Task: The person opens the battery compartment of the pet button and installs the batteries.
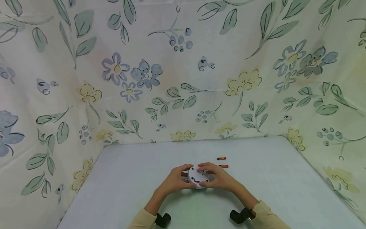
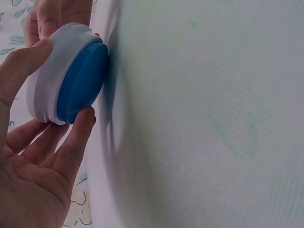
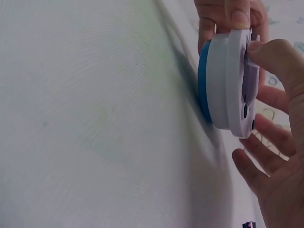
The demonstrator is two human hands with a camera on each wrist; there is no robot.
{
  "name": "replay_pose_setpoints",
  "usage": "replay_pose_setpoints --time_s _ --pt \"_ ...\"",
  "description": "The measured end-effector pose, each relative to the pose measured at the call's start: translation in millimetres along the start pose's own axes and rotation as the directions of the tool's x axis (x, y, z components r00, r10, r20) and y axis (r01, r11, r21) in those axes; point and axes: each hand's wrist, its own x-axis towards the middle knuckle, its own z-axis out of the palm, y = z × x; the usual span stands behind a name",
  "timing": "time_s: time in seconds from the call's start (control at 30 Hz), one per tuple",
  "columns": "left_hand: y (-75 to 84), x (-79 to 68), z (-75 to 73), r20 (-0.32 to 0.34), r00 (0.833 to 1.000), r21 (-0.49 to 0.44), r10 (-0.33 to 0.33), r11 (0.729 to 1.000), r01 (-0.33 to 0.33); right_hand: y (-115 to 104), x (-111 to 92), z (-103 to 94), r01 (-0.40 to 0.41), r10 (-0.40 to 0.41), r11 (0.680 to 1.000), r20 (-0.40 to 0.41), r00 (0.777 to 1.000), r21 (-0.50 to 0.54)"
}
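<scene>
A round white device with black dots on its upper face is held between both hands, just over the table. The left wrist view shows its blue underside. My left hand grips its left side, thumb on the white rim and fingers around the lower edge. My right hand holds the right side. In the right wrist view its thumb lies on a raised white panel on the upper face, with several fingers spread near the rim. Part of the upper face is hidden by the right fingers.
Two orange-red batteries lie on the white-covered table, just beyond the right hand. A floral cloth hangs behind and at both sides. Black wrist cameras are strapped to both forearms.
</scene>
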Motion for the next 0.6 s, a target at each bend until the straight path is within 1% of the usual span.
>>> replay_pose_setpoints --time_s 0.1,0.17,0.4,0.47,0.6 --pt "-0.1 -0.1 0.2 0.001 1.0 0.003 -0.011 1.0 0.01 0.3 -1.0 0.0 0.024 -0.025 0.999 -0.02 0.999 -0.026" --pt "0.2 -0.6 0.0 0.003 1.0 -0.003 -0.013 1.0 0.013 0.3 -1.3 -0.1 0.04 -0.041 0.999 -0.03 0.999 -0.024" --pt "-0.7 -2.9 -0.8 -0.004 1.0 -0.028 0.012 1.0 -0.012 0.6 -1.2 -1.6 0.137 -0.136 0.99 -0.065 0.989 0.019" --pt "-0.5 -3.2 -1.0 -0.005 1.0 -0.028 0.014 1.0 -0.014 0.5 -1.5 -2.3 0.14 -0.137 0.989 -0.072 0.988 0.041" --pt "-1.5 -2.7 -0.8 -0.006 1.0 -0.026 -0.003 1.0 0.003 1.8 -2.9 -2.8 0.101 -0.094 0.991 -0.082 0.992 0.082"
